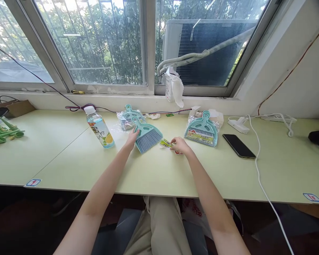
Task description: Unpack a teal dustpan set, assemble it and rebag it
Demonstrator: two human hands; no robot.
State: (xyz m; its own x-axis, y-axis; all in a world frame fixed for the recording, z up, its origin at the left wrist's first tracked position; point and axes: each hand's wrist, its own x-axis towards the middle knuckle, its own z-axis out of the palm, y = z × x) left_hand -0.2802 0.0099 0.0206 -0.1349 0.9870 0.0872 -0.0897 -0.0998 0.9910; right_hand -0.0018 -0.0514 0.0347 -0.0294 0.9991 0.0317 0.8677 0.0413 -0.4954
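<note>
My left hand (133,137) is closed on the edge of a teal dustpan and brush set (148,137), whose grey bristles face down and to the right. A yellow-green printed label (166,143) lies just right of the bristles. Pinched fingers of my right hand (180,145) hold the label's right end, and a bit of red and white print shows beneath that hand. Behind my left hand sits another teal dustpan set (130,114) in clear plastic. To the right of my right hand rests a third wrapped set (202,130), its label still around the bristles.
A bottle (99,128) with a white cap stands left of my left hand. On the right lie a black phone (238,146), a white cable (258,170) and a white plug adapter (239,124). Green stalks (5,134) lie far left. A window runs behind the table.
</note>
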